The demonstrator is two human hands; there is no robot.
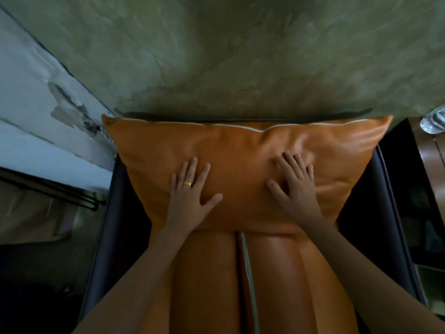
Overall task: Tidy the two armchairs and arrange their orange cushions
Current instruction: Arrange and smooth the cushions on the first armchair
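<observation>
A large orange leather back cushion [240, 145] with white piping stands against the back of a dark armchair [120, 213]. My left hand [192, 189], wearing a gold ring, lies flat on the cushion's left half with fingers spread. My right hand [293, 182] presses flat on its right half and dents the leather. Below them lies the orange seat cushion [207, 273], with a white-piped seam running down its middle. Only one armchair is in view.
A mottled green wall [240, 56] rises behind the chair, meeting a peeling white wall [36, 104] on the left. A wooden side table [428, 150] with a clear plastic bottle [433, 120] stands at the right. Dark rods [60, 191] lie at the left.
</observation>
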